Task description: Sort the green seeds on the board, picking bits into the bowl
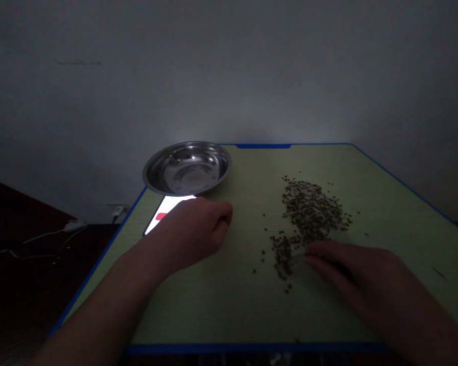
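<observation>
Table [229, 305]: pale green top, blue edging, dimly lit. Right hand [366, 277]: thumb and fingertips drawn close at the heap's near edge; whether they pinch anything, cannot tell. Left hand [198, 229]: fingers curled into a fist. Grains [309, 206]: small, dark and pale, loose on the table right of centre, strays around. Phone [171, 203]: screen lit, partly hidden by left hand. Bowl [193, 175]: shiny metal, far left corner. Beyond: white cable [41, 237], left; plain grey wall [252, 76].
</observation>
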Demonstrator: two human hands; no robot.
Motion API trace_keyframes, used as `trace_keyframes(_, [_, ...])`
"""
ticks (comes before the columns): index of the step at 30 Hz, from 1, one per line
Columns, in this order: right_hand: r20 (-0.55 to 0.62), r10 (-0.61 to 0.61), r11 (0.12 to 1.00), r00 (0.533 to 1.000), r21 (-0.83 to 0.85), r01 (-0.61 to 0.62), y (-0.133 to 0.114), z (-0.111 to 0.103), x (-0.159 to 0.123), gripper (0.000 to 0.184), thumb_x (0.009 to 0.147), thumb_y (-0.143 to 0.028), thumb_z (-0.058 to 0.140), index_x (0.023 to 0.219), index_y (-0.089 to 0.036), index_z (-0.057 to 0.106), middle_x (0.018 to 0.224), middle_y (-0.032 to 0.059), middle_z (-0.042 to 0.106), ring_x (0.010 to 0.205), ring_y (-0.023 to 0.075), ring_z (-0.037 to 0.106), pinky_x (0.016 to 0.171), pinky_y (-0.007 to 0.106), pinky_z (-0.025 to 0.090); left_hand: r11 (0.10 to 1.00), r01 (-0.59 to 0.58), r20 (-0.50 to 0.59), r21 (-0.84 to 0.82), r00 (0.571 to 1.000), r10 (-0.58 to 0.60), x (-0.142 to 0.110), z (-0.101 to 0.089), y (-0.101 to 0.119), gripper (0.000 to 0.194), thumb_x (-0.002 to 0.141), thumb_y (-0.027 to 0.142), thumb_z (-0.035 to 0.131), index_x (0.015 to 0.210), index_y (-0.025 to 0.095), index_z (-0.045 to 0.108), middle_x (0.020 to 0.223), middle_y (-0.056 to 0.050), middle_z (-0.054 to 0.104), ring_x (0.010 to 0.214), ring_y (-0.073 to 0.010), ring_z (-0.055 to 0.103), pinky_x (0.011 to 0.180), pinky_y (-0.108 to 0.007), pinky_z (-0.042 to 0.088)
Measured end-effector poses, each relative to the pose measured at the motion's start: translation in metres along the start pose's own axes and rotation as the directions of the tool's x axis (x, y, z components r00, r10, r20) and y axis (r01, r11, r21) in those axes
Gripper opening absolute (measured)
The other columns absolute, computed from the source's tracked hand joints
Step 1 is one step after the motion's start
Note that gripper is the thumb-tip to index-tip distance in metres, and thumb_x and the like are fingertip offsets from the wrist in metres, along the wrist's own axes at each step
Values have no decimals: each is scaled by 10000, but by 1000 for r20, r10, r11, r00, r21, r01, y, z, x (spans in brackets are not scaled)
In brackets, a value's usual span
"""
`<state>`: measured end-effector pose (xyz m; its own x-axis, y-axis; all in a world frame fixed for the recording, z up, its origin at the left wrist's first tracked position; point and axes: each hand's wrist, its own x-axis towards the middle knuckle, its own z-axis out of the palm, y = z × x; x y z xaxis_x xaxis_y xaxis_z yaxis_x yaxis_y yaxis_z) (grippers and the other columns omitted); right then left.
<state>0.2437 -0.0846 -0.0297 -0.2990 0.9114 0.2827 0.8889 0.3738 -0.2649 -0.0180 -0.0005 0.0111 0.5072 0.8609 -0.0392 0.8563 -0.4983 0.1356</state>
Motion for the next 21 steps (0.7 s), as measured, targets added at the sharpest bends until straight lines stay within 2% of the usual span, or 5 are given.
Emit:
trace_keyframes(6, [57, 27, 994, 998, -103, -21, -2, 3, 16, 312, 954, -381, 410, 901, -252, 689, 752, 12, 751, 587, 222, 699, 539, 342, 497, 1000, 8, 17, 1, 1000, -8, 0, -2, 1, 212, 807, 228, 399, 738, 199, 598, 636, -14, 580, 578, -136, 488, 543, -285, 246])
trace_keyframes(11, [45, -6, 988, 999, -157, 13, -3, 2, 29, 292, 944, -370, 422, 868, -246, 676, 653, 11, 716, 513, 202, 661, 485, 308, 421, 1000, -2, -6, 10, 1000, 2, -1, -1, 2, 217, 812, 232, 401, 733, 202, 601, 628, -14, 580, 570, -139, 483, 533, -287, 239])
trace_keyframes(15, [43, 11, 999, 999, -42, -9, 3, -5, 29, 293, 942, -392, 422, 825, -247, 649, 650, 7, 703, 530, 191, 657, 489, 299, 422, 1000, -3, -13, 15, 1000, 4, -2, -1, 2, 210, 806, 225, 403, 730, 201, 597, 633, -17, 581, 579, -142, 490, 537, -290, 241])
trace_keyframes(21, [113, 20, 989, 993, 142, -36, 4, -9, 15, 298, 928, -409, 442, 804, -276, 678, 689, -1, 726, 555, 178, 669, 516, 286, 479, 1000, -2, -2, 13, 1000, 2, -2, -2, 3, 216, 806, 224, 403, 733, 196, 604, 627, -20, 572, 574, -138, 477, 530, -290, 235])
